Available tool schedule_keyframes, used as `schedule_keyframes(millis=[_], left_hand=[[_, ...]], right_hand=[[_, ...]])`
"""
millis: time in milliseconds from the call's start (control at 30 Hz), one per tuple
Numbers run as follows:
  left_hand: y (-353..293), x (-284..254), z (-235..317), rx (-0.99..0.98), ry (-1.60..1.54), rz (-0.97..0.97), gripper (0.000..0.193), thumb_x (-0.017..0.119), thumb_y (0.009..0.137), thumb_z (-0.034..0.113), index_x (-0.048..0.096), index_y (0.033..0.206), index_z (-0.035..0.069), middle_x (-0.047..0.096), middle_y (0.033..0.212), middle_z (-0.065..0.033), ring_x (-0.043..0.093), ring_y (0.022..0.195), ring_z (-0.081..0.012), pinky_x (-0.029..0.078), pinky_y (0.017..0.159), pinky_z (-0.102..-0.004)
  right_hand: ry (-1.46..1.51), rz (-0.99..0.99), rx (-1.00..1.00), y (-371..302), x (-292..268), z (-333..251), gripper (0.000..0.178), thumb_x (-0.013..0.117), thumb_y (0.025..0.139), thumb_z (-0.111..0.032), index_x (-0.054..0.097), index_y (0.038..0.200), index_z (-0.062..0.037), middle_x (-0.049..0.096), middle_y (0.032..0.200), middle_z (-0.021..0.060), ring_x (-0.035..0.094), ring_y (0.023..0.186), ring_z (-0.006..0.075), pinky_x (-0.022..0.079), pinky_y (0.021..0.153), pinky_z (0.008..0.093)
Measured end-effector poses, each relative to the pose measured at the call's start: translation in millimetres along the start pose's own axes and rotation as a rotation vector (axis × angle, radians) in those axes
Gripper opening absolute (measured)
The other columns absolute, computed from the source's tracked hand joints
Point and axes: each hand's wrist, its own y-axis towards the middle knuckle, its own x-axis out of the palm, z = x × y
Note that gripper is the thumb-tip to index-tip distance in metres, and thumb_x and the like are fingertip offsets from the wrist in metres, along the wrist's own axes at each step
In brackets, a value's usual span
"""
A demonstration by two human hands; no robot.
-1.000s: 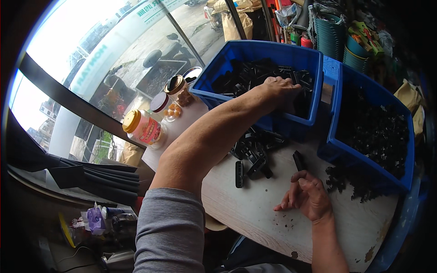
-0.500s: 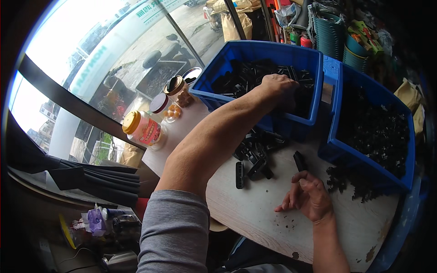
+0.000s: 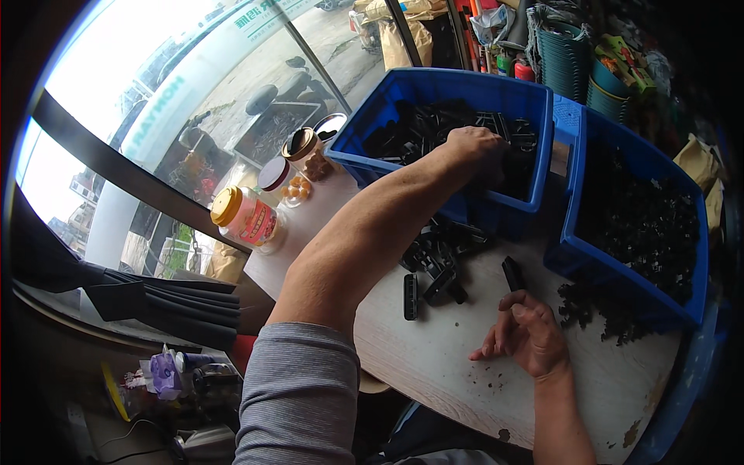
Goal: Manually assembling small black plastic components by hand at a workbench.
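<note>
My left arm reaches across the table to the far blue bin (image 3: 446, 186), which is partly filled with long black plastic parts (image 3: 418, 132). Over the bin's right half hangs my left hand (image 3: 473, 151), back upward, its fingers hidden among the parts. Low over the table, palm turned up, my right hand (image 3: 531, 333) has thumb and index finger bent together at a black plastic part (image 3: 511, 273). That part sticks up beyond the fingertips, and its lower end is hidden. Between the hands lie a loose pile of similar parts (image 3: 438, 260) and one separate part (image 3: 411, 297).
A second blue bin (image 3: 570, 221) at the right holds many small black pieces, with several more (image 3: 577, 306) spilled beside it. Lidded jars (image 3: 252, 221) stand along the window side. Stacked green baskets (image 3: 564, 62) are beyond the bins.
The whole view has shifted very slightly. Both hands keep their places: the left in the far bin, the right over the table.
</note>
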Motion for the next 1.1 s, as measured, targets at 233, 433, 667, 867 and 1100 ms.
schedule_keyframes(millis=[233, 433, 667, 867, 1100], left_hand=[[-6, -7, -2, -0.074, -0.144, 0.064, 0.052, 0.073, 0.072, 0.034, 0.069, 0.123, 0.022, 0.07, 0.121, -0.0099, 0.066, 0.115, -0.0284, 0.054, 0.096, -0.0398], [-9, -7, -15, -0.021, -0.396, 0.348, 0.062, 0.085, 0.063, 0.037, 0.069, 0.119, 0.016, 0.074, 0.103, -0.0129, 0.07, 0.098, -0.034, 0.056, 0.084, -0.0434], [-8, -9, -22, -0.13, -0.716, 0.5, 0.06, 0.078, 0.067, 0.03, 0.067, 0.123, 0.014, 0.072, 0.106, -0.0194, 0.068, 0.104, -0.0365, 0.055, 0.09, -0.0454], [-22, -21, -24, -0.25, -1.077, 0.439, 0.045, 0.074, 0.072, 0.014, 0.068, 0.116, 0.01, 0.072, 0.085, -0.0088, 0.07, 0.074, -0.0153, 0.057, 0.067, -0.0325], [-86, -20, -36, -0.18, -0.883, 0.821, 0.044, 0.082, 0.074, 0.022, 0.067, 0.112, 0.007, 0.071, 0.097, -0.0127, 0.069, 0.09, -0.0232, 0.053, 0.082, -0.0339]], right_hand=[[0.002, -0.008, -0.006, 0, 0, 0, 0.026, 0.052, 0.095, -0.02, 0.056, 0.11, 0.0013, 0.06, 0.066, 0.0141, 0.069, 0.07, 0.0307, 0.061, 0.075, 0.0559], [-0.023, -0.022, -0.02, 2, -7, 6, 0.027, 0.051, 0.096, -0.023, 0.059, 0.113, -0.0034, 0.06, 0.066, 0.0152, 0.069, 0.07, 0.0341, 0.057, 0.075, 0.0656], [-0.01, 0.003, 0.002, -1, -1, -1, 0.028, 0.053, 0.096, -0.021, 0.054, 0.112, 0.0016, 0.059, 0.066, 0.0135, 0.068, 0.07, 0.0317, 0.06, 0.076, 0.0573], [-0.046, -0.024, -0.019, 0, -10, 2, 0.026, 0.053, 0.096, -0.023, 0.057, 0.111, -0.0019, 0.058, 0.065, 0.0135, 0.068, 0.069, 0.0326, 0.057, 0.076, 0.0651], [-0.04, -0.022, 0.009, 0, -5, 1, 0.025, 0.053, 0.097, -0.023, 0.056, 0.11, -0.0021, 0.058, 0.066, 0.0133, 0.068, 0.071, 0.031, 0.058, 0.077, 0.064]])
